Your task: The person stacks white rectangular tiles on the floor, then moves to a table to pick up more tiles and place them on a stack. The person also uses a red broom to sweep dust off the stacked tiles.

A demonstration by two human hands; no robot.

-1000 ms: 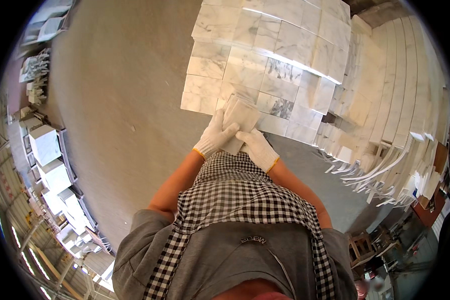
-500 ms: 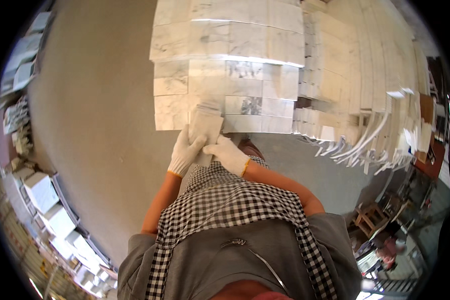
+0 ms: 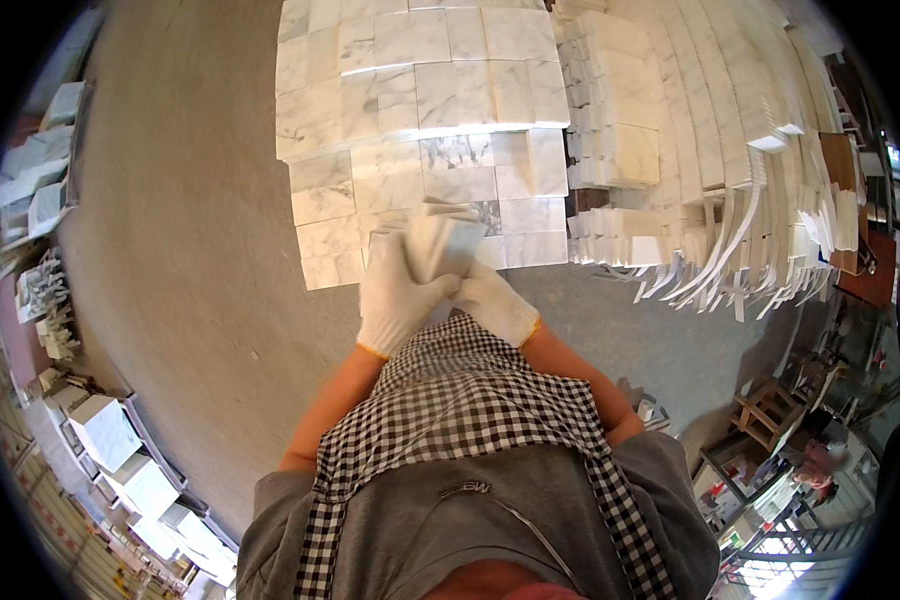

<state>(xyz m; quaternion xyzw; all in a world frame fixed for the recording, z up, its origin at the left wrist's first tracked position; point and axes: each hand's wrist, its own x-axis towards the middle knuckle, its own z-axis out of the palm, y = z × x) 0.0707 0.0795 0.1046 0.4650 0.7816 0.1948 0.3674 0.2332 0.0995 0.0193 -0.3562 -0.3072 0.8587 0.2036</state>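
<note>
Tipped the small stack of pale tiles point(image 3: 446, 243) up since the earlier frame, gripping it in the fingers of left hand point(image 3: 396, 302) and right hand point(image 3: 498, 304) by the near edge of the marble tile pile point(image 3: 420, 95); best to press evenly and square the fanned edges.

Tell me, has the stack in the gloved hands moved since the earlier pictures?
Yes: the held stack has shifted right in view against the lower dark-veined tile, now partly covering it.

Near, at the scene's middle, the grey shirt point(image 3: 410, 530) bears a short row of letters point(image 3: 467, 489), only partly legible.
</note>
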